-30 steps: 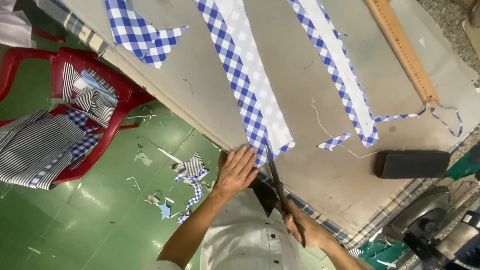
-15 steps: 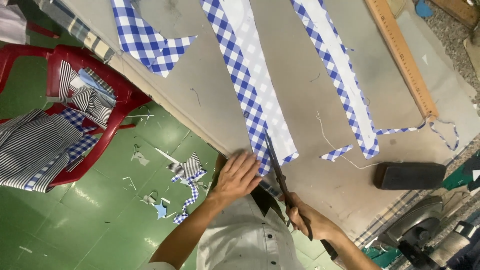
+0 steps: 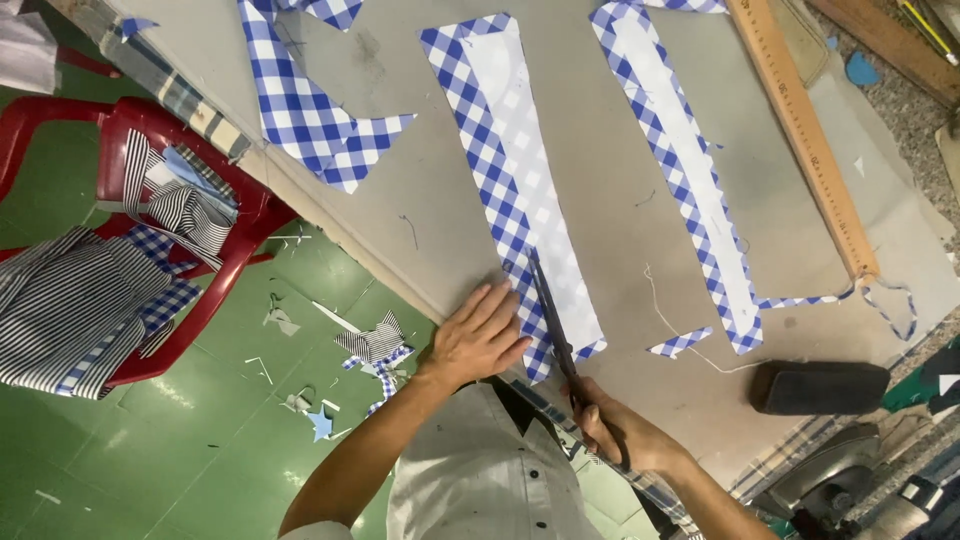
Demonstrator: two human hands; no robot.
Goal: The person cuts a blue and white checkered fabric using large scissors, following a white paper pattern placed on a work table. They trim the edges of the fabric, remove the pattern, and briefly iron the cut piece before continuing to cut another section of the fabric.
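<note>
Left hand (image 3: 480,340) spread flat pinning the thin, floppy checked fabric strip (image 3: 515,190) to the grey table (image 3: 600,130), right hand (image 3: 625,432) closed round the scissors (image 3: 553,318) snipping its near end, probably best held right beside the blades.

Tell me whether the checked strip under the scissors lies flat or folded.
Flat: the checked strip lies spread full length on the table, left hand pressing its near end beside the scissors.
</note>
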